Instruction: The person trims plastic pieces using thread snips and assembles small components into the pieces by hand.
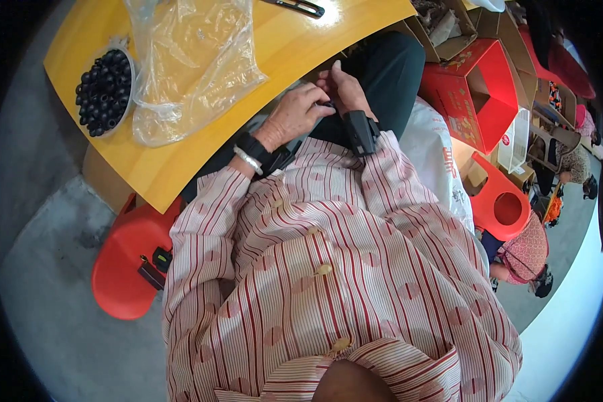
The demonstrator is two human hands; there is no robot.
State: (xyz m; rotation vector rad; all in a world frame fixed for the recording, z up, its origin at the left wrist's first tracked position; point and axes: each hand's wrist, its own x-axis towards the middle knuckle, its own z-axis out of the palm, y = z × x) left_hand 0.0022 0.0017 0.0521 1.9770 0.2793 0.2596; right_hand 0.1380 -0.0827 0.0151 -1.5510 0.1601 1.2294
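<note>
My left hand [291,115] is closed over my lap, its fingers bent around a small black part [329,105], mostly hidden, whose kind I cannot make out. Close beside it my right hand [342,88] has its fingers curled and pinched; anything between them is hidden. Both hands are just off the near edge of the yellow table [248,110]. On that table, at the left, a white bowl [131,75] holds many small round black pieces [102,94] with holes in them. Next to it lies a crumpled clear plastic bag [194,67].
A black tool [300,7] lies at the table's far edge. A red chair [124,268] stands at the left with small items on it. To the right are a white sack [435,147], a red carton [469,94], a red plastic stool [502,204], more boxes and several other people.
</note>
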